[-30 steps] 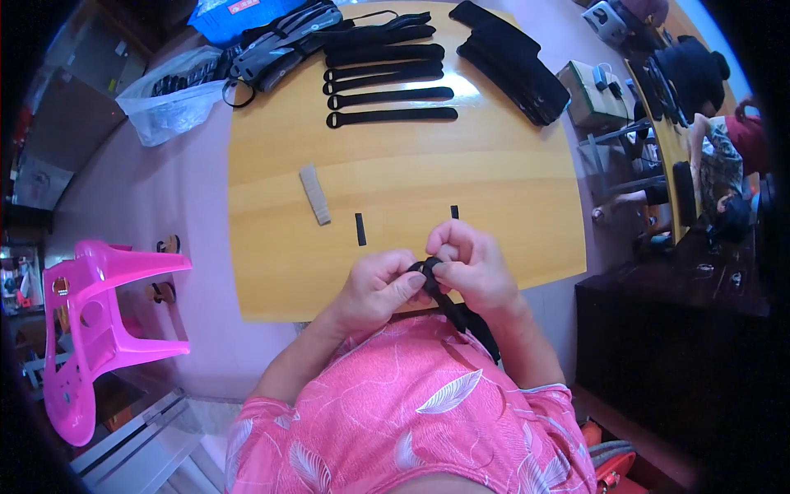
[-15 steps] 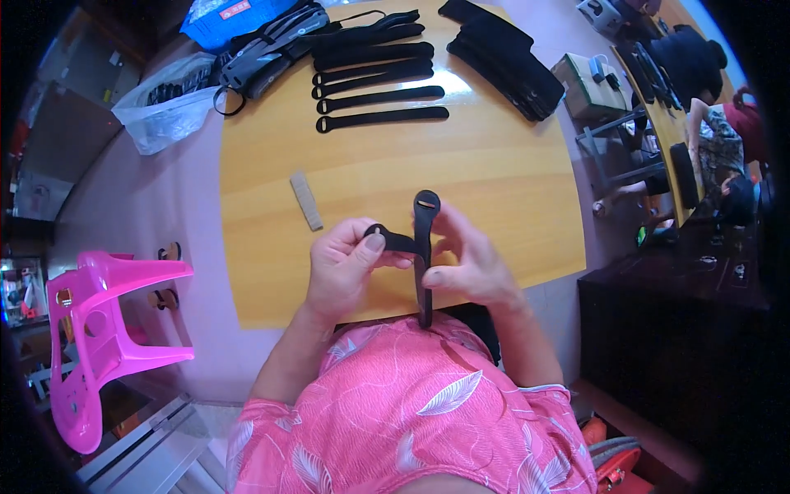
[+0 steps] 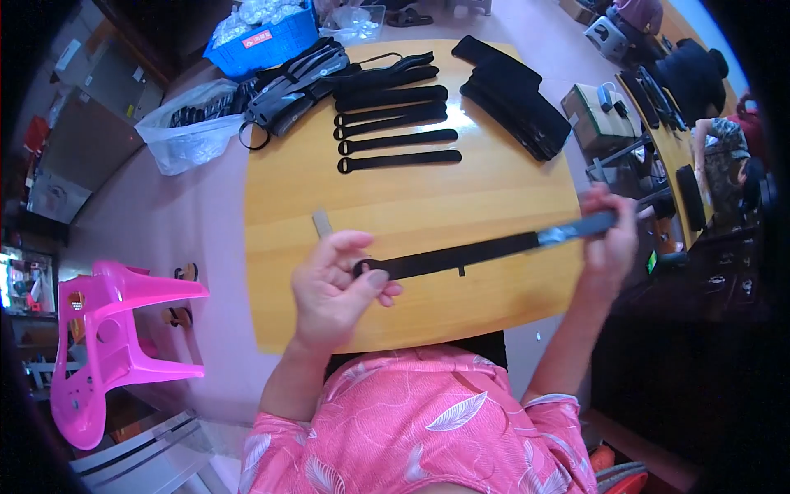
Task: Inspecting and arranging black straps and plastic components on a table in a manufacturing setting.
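Observation:
A black strap (image 3: 461, 256) stretches between my hands above the near half of the table. My left hand (image 3: 333, 288) pinches its rounded, slotted end. Off to the right, my right hand (image 3: 613, 235) is closed round the other end, which looks greyer and is smeared by motion. A short dark tab (image 3: 462, 270) shows at the strap's lower edge; whether it is attached I cannot tell. Just beyond my left fingers lies a narrow beige strip (image 3: 322, 221), partly covered by the hand. Several like black straps (image 3: 401, 160) lie in a row farther back, slotted ends to the left.
The wooden table (image 3: 304, 313) carries a black fabric stack (image 3: 514, 103) at back right and a grey-black bundle (image 3: 300, 86) at back left. Beyond its left edge are a plastic bag (image 3: 185, 144) and a blue crate (image 3: 263, 49). A pink chair (image 3: 115, 346) stands left; people work far right.
The strap was folded close between my hands; now it is drawn out lengthwise. My right hand has swung out to the right with its end. My left hand keeps hold of the slotted end.

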The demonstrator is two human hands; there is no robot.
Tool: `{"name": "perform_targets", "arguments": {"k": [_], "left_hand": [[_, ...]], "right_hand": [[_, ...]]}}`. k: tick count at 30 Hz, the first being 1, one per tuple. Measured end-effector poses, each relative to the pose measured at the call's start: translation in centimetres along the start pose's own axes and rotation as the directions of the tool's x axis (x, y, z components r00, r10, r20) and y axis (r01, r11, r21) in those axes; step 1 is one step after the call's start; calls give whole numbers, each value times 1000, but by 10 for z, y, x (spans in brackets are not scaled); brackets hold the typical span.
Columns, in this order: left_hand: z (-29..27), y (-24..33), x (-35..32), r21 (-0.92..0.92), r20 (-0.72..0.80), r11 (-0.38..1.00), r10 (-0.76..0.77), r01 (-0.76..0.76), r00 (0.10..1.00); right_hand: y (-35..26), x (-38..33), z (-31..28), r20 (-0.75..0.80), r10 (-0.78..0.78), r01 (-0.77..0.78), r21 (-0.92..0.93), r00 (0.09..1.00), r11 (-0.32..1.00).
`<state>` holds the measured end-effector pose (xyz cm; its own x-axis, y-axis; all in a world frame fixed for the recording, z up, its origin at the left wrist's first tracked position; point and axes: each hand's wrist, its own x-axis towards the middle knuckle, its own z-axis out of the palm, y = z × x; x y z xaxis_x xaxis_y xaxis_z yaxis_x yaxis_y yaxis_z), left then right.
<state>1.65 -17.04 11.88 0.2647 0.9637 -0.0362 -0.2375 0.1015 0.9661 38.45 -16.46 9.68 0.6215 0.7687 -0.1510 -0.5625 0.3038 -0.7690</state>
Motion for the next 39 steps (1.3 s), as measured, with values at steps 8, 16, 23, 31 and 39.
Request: {"name": "perform_targets", "arguments": {"k": [8,16,23,31,39], "left_hand": [[-22,13,16,136,35,990,23,-27,999],[3,16,45,452,352,744,357,-491,865],[-43,-39,84,538,-99,836,185,-104,978],[-75,-85,130,925,-78,374,356,-65,931],[-79,-84,143,968,-101,251,361,8,927]], "right_hand": [[-64,-16,-2,161,-390,421,-407,907,811],[44,-66,94,770,501,573,-632,394,521],[73,-13,90,498,616,489,-849,611,201],[133,6,109,573,347,656,-728,742,-199],[146,14,112,525,233,574,-761,819,-303]]}}
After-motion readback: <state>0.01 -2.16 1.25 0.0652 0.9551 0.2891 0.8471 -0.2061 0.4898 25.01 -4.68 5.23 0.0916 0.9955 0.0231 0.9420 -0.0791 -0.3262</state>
